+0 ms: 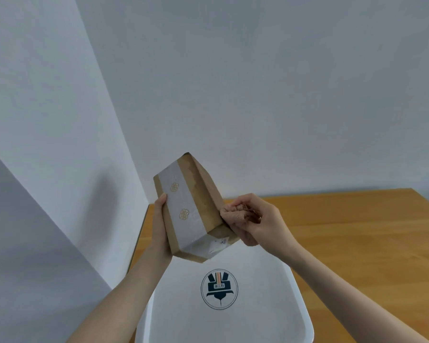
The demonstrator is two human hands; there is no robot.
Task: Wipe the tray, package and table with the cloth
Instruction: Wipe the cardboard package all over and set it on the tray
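Above the tray (295,293), hands hold package (188,206) and cloth (235,216).

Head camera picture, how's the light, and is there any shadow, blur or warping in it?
Head view: soft, even light with no glare; a faint blurred shadow lies on the wall left of the package; wide-angle warping leans the wall corner and bows the tray rim; the cloth in the right hand looks slightly soft, the left hand sharp enough.

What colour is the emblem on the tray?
Dark navy, with orange stripes, on the white tray; head view.
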